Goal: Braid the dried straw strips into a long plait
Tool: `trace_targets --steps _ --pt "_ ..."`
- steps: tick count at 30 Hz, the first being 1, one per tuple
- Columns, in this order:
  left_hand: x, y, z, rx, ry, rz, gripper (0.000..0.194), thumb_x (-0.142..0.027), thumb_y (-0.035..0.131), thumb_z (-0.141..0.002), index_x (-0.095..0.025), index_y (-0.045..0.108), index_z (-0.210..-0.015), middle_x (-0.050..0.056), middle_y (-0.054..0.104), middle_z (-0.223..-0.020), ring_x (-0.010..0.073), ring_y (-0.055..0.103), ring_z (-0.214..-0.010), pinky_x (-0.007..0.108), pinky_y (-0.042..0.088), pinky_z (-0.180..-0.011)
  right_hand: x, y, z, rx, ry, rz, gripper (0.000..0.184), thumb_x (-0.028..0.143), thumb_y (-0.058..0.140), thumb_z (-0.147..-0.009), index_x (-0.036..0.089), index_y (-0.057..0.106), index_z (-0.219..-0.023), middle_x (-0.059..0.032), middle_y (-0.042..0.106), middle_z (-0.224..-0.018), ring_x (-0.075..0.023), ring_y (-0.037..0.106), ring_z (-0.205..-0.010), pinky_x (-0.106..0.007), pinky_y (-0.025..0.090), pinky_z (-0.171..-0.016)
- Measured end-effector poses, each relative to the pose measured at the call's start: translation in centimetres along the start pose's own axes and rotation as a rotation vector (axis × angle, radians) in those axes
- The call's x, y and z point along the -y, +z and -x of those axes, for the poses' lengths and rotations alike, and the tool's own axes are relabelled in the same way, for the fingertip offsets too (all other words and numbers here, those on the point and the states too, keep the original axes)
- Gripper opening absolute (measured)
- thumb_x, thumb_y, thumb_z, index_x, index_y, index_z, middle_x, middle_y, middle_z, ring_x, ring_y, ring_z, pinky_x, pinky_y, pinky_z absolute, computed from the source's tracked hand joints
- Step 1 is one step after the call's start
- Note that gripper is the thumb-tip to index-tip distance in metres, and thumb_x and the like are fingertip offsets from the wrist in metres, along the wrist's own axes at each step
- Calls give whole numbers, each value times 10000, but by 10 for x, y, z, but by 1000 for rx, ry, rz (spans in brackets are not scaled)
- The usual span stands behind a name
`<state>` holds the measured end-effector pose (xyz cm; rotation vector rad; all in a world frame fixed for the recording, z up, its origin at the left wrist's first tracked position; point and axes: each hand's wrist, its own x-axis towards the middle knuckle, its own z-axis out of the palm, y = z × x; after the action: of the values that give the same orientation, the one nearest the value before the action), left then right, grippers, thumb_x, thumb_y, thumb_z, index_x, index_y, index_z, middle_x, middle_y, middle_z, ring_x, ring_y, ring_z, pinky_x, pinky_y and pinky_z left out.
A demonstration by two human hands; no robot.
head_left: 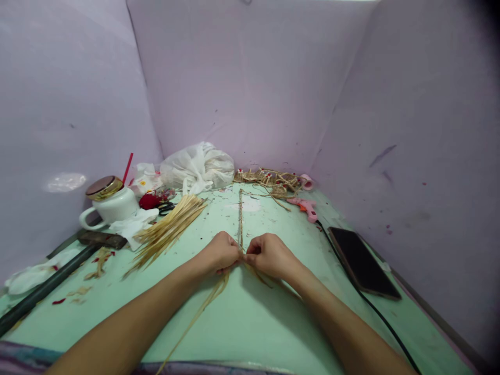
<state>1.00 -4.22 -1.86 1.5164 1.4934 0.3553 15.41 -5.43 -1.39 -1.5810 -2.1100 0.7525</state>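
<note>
A thin braid of straw-coloured fibre (241,221) runs straight away from me along the pale green table. My left hand (225,251) and my right hand (267,254) meet at its near end, both with fingers pinched on the strands. Loose strands (211,297) trail from under my left hand toward the table's front edge, and a shorter tail (260,276) sticks out below my right hand. The exact crossing of the strands is hidden between my fingers. A bundle of dry straw strips (172,226) lies to the left of my left hand.
At left stand a white mug (119,205) with a lid and a hammer (101,239). A white plastic bag (199,166), braided pieces (269,179) and a pink glue gun (304,207) lie at the back. A phone (363,260) and black cord (371,304) are at right.
</note>
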Motion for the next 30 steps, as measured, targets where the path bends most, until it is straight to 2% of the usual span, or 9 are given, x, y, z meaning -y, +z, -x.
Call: trace_targets --steps 3,6,10,12,16,19,21,26,30 --pt "-3 0 3 -5 -44 23 112 -190 477 -535 -153 444 -434 -34 347 -287 78 306 -252 204 210 -295 6 0 6 45 -2 19 150 221 520 -605 145 649 -589 -11 590 -519 -90 468 -479 -185 276 -420" --pt "-6 -2 5 13 -108 66 146 -218 479 -540 -148 447 -416 -24 353 -281 73 302 -253 201 201 -296 12 3 11 64 -101 31 159 175 495 -615 142 646 -577 -11 582 -512 -88 454 -473 -195 262 -426" --pt "-5 -7 3 74 -46 144 103 -203 506 -516 -138 477 -442 -32 378 -309 62 321 -277 187 192 -299 12 2 9 103 -187 -18 134 171 523 -621 147 646 -574 0 560 -503 -84 429 -470 -204 263 -446" --pt "-4 -12 3 96 5 165 80 -195 515 -509 -137 489 -461 -41 379 -319 57 312 -279 185 181 -296 7 -1 4 109 -136 -108 155 253 567 -630 140 614 -534 6 519 -465 -80 402 -449 -203 262 -434" --pt "-2 -20 1 131 55 219 81 -213 530 -514 -136 507 -504 -39 417 -364 52 308 -281 182 170 -290 2 -6 -6 -49 130 -490 226 312 526 -699 135 550 -560 -18 548 -526 -83 449 -470 -194 347 -462" --pt "-1 -24 0 156 60 224 110 -232 538 -517 -133 544 -565 -43 431 -391 51 309 -292 177 175 -296 8 -3 -5 189 302 -835 148 245 511 -713 134 536 -618 -35 568 -561 -90 497 -487 -214 417 -517" --pt "-1 -24 1 164 62 199 117 -231 532 -519 -132 555 -577 -44 430 -393 51 304 -297 177 177 -303 13 1 -3 331 337 -953 121 214 514 -706 131 525 -618 -26 554 -541 -82 483 -455 -216 418 -496" --pt "-5 -22 7 143 100 72 77 -181 485 -501 -131 542 -517 -38 408 -374 56 297 -313 190 189 -327 10 10 -4 224 335 -759 131 168 543 -656 126 503 -538 35 457 -437 -20 254 -322 -178 163 -327" --pt "-7 -26 13 66 94 -147 114 -205 487 -519 -125 568 -513 -17 434 -388 64 308 -336 206 211 -360 5 15 -7 167 334 -685 104 169 562 -614 135 513 -529 52 432 -396 -25 245 -321 -197 124 -335"
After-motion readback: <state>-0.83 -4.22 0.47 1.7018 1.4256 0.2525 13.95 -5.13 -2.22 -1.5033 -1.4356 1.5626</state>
